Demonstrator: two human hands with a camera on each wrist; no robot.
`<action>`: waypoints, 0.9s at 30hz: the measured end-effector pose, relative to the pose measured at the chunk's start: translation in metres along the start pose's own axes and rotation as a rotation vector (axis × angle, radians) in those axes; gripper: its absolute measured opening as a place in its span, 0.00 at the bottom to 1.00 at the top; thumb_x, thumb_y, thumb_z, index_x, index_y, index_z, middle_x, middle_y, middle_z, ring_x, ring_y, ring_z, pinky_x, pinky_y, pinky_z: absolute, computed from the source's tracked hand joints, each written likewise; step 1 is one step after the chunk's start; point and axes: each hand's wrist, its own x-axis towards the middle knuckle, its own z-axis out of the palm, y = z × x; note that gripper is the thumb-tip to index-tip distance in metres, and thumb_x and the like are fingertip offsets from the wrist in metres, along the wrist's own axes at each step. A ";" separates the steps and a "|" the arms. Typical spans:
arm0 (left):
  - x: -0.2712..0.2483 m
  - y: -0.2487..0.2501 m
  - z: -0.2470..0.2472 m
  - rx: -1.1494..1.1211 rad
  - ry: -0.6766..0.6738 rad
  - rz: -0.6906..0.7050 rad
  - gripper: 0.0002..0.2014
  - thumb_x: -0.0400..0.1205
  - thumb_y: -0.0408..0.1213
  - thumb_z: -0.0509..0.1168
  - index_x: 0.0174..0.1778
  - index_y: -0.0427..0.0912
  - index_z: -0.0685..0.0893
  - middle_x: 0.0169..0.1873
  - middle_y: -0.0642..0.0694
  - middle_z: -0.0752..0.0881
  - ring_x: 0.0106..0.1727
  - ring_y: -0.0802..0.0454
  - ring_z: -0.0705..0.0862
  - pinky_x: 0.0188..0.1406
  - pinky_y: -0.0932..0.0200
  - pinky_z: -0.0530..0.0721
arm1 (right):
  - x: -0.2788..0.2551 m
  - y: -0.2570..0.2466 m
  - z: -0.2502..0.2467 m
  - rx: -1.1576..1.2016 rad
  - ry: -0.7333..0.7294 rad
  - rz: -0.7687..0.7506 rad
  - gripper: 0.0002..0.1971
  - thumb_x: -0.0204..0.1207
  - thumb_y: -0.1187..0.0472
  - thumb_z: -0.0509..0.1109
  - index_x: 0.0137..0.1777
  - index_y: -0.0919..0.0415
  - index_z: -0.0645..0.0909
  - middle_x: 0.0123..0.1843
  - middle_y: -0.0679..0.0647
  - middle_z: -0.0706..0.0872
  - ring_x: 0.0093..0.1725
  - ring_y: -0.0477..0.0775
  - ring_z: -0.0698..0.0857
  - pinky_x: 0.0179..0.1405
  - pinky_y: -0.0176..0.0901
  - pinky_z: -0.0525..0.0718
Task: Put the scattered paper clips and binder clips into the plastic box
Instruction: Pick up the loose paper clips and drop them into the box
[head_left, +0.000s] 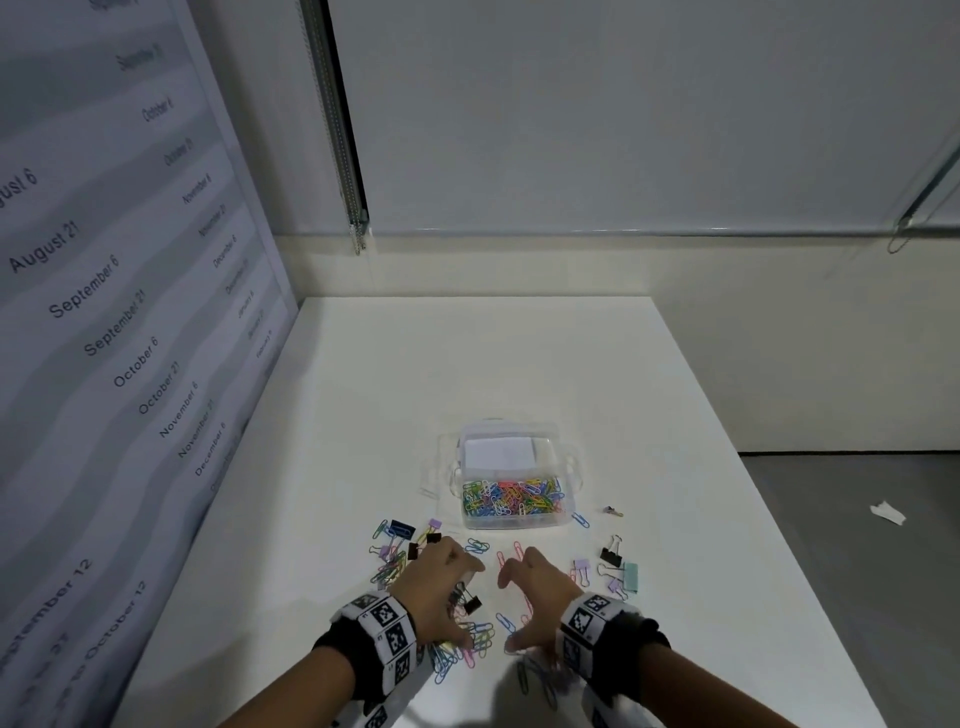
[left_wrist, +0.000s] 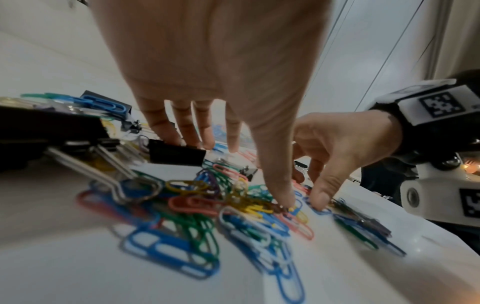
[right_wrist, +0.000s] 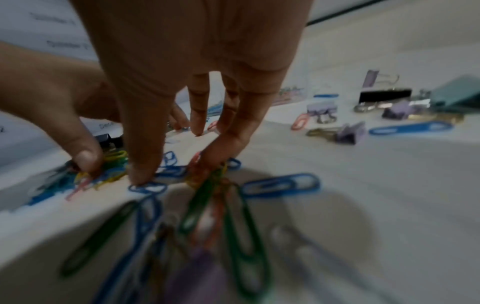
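Observation:
A clear plastic box (head_left: 511, 519) stands open mid-table, with coloured paper clips lying inside. In front of it lie scattered paper clips (head_left: 480, 631) and binder clips. My left hand (head_left: 457, 597) and right hand (head_left: 511, 613) face each other over this pile, fingers spread and fingertips down on the table. In the left wrist view my left hand (left_wrist: 246, 170) has its thumb on the clip heap (left_wrist: 207, 205), beside a black binder clip (left_wrist: 176, 155). My right hand (right_wrist: 174, 168) presses its thumb on a blue clip (right_wrist: 148, 188), with other fingers touching more clips. Neither hand grips anything.
More binder clips lie left of the hands (head_left: 402, 530) and to the right: black (head_left: 610, 556), mint (head_left: 631, 576) and purple (head_left: 581, 565). A scrap of paper (head_left: 888, 512) lies far right. A calendar panel (head_left: 130, 338) walls the table's left edge.

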 end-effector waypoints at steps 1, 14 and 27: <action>-0.001 -0.002 0.000 0.005 0.002 0.020 0.44 0.64 0.52 0.79 0.75 0.52 0.68 0.67 0.48 0.68 0.70 0.52 0.68 0.70 0.59 0.72 | 0.001 0.000 0.002 0.020 0.030 -0.010 0.29 0.65 0.54 0.78 0.64 0.57 0.72 0.53 0.50 0.66 0.49 0.51 0.71 0.46 0.40 0.72; -0.037 -0.029 0.006 -0.040 0.021 0.030 0.30 0.71 0.45 0.74 0.68 0.46 0.75 0.51 0.54 0.66 0.52 0.58 0.70 0.49 0.67 0.71 | 0.003 -0.046 0.017 -0.060 -0.025 -0.150 0.35 0.62 0.51 0.80 0.68 0.53 0.70 0.61 0.57 0.71 0.61 0.58 0.73 0.56 0.49 0.76; -0.038 -0.017 0.022 0.136 0.072 -0.032 0.35 0.66 0.59 0.72 0.67 0.51 0.73 0.60 0.50 0.73 0.61 0.51 0.74 0.53 0.58 0.70 | 0.002 -0.041 0.011 0.016 0.070 -0.072 0.13 0.72 0.68 0.63 0.53 0.62 0.86 0.55 0.60 0.87 0.56 0.59 0.84 0.51 0.40 0.78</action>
